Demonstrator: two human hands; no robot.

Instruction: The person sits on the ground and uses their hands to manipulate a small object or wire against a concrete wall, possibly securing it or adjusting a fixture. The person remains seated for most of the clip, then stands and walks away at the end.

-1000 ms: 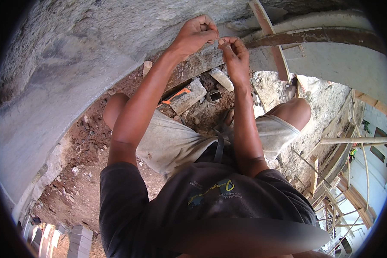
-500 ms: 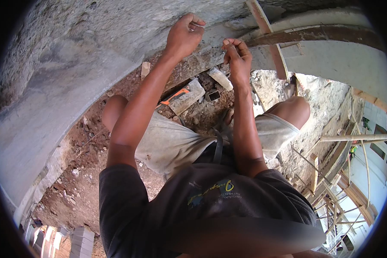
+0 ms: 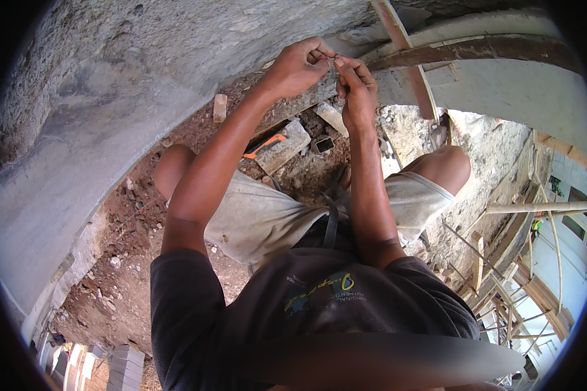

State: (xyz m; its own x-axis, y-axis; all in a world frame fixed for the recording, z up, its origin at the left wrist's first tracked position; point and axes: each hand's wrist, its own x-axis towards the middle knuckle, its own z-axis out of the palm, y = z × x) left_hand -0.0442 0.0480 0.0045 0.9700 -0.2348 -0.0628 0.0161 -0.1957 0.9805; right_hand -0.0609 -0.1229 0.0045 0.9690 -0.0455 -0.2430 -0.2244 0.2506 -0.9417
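Observation:
Up by the foot of the wall, my left hand [image 3: 299,68] is closed in a pinch, its fingertips turned to the right. My right hand [image 3: 359,90] pinches too, thumb and forefinger pointing up. The two sets of fingertips meet or nearly meet; whatever lies between them is too small to make out. Below the hands, an orange-handled tool [image 3: 265,146] rests against a grey concrete block [image 3: 288,147]. Beside that block sits a hollow square tube piece [image 3: 322,144]. A pale block [image 3: 333,118] is partly hidden behind my right wrist.
A rough grey wall [image 3: 91,124] curves along the left and top. A wooden strip [image 3: 398,29] crosses a dark curved beam [image 3: 489,49] at upper right. A small wood offcut [image 3: 220,107] stands near my left forearm. Bamboo poles [image 3: 535,208] and timber frames fill the right side.
My left hand has moved right and slightly down, bringing its fingertips to those of my right hand. The right hand has shifted only slightly; the tools on the ground stay put.

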